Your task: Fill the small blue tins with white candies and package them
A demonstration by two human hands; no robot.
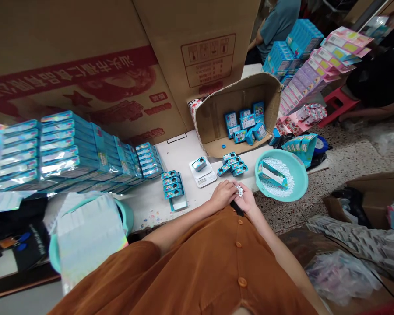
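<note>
In my right hand (pixel 247 200), cupped with the palm up, lies a small heap of white candies (pixel 239 190) shaped like tablets. The curled fingers of my left hand (pixel 222 194) meet that palm from the left; whatever is between them is hidden. Just beyond my hands, small blue boxes (pixel 238 164) with round dark openings lie in a cluster. A white digital scale (pixel 206 180) bears one blue box (pixel 198 164). To the right, a turquoise basin (pixel 300 175) holds many white candies and a blue open carton (pixel 272 176).
An open cardboard box (pixel 213 118) with several blue boxes stands behind the scale. Blue packs (pixel 72 148) are stacked at left, near a basin (pixel 128 214) of flat cards (pixel 90 232). A row of blue boxes (pixel 172 186) sits left of the scale. Another person (pixel 279 26) is behind.
</note>
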